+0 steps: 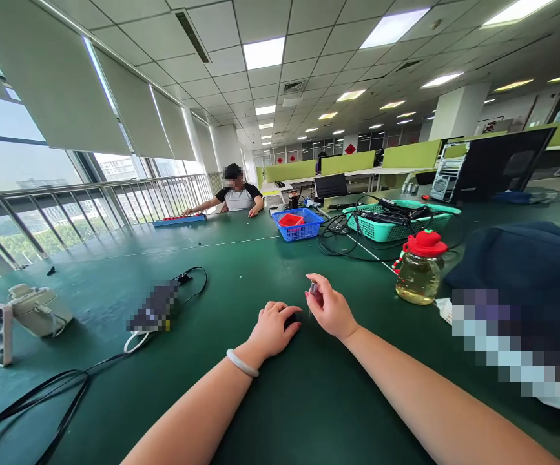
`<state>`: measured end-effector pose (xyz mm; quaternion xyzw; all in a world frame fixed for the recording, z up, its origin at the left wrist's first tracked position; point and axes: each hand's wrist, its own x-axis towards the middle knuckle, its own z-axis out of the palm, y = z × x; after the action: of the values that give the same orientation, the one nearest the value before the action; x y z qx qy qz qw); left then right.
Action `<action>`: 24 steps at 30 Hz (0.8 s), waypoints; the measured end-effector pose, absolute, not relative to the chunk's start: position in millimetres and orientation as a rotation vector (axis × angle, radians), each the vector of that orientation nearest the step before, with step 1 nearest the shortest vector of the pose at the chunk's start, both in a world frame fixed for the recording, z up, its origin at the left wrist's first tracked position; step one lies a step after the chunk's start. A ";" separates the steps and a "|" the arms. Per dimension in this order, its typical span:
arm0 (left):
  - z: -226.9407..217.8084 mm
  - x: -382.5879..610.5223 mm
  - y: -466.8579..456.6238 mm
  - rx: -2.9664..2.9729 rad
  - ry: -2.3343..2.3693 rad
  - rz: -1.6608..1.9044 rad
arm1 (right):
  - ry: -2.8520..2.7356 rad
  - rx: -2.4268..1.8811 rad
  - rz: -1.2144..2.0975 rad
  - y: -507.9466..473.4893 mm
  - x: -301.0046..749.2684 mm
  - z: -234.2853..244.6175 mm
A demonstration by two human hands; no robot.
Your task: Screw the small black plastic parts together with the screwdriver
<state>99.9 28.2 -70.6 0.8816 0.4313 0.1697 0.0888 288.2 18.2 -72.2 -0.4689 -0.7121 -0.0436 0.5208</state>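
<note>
My left hand (pixel 274 328) rests on the green tabletop (pixel 280 413), a pale bangle on its wrist. Its fingers curl forward and its thumb points inward, around something dark (pixel 291 318) that may be a small object or a shadow. Just to the right, my right hand (pixel 331 309) is raised slightly above the table. Between its thumb and fingers it pinches a small shiny grey piece (pixel 313 288), mostly covered by the fingers; its kind does not show. The two hands are close together but apart.
A red-lidded jar (pixel 420 278) and dark cloth (pixel 522 271) lie right. Beyond stand a blue basket (pixel 299 227) and a green basket (pixel 381 229) of cables. Left are a power bank-like block (pixel 156 307), cables and a pale case (pixel 42 310). A person (pixel 238 194) sits at the far end.
</note>
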 end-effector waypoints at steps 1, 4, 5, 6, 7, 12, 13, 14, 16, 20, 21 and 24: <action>-70.6 99.6 28.9 2.617 1.288 0.507 | -1.705 -1.124 -0.104 18.1 288.2 -72.0; -70.7 97.6 30.7 2.615 1.307 0.514 | -1.710 -1.127 -0.098 17.5 288.3 -71.5; -70.7 96.6 31.2 2.619 1.313 0.516 | -1.712 -1.128 -0.095 17.3 288.4 -71.5; -70.6 95.6 31.6 2.624 1.319 0.517 | -1.714 -1.128 -0.091 17.1 288.6 -71.5; -70.5 94.7 31.8 2.629 1.326 0.516 | -1.716 -1.127 -0.087 16.9 288.7 -71.6; -69.0 94.3 29.4 2.626 1.419 0.516 | -1.724 -1.154 -0.060 17.0 289.3 -71.5; -68.7 95.1 28.4 2.622 1.449 0.524 | -1.721 -1.165 -0.052 17.2 289.3 -71.5; -68.3 96.1 27.2 2.619 1.476 0.530 | -1.718 -1.175 -0.044 17.4 289.3 -71.5; -67.8 98.0 25.0 2.621 1.514 0.532 | -1.709 -1.185 -0.025 17.8 289.1 -71.8; -67.2 99.5 21.4 2.641 1.519 0.488 | -1.703 -1.185 -0.009 18.4 289.0 -73.0; -67.2 99.4 20.4 2.641 1.520 0.474 | -1.703 -1.182 -0.017 18.5 289.2 -73.1; -67.3 97.4 14.8 2.621 1.530 0.444 | -1.699 -1.188 -0.051 18.8 290.4 -72.9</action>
<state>97.4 14.8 -67.3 0.8540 0.4984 0.1447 0.0370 290.4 18.8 -72.9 -0.4929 -0.7054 -0.0211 0.5088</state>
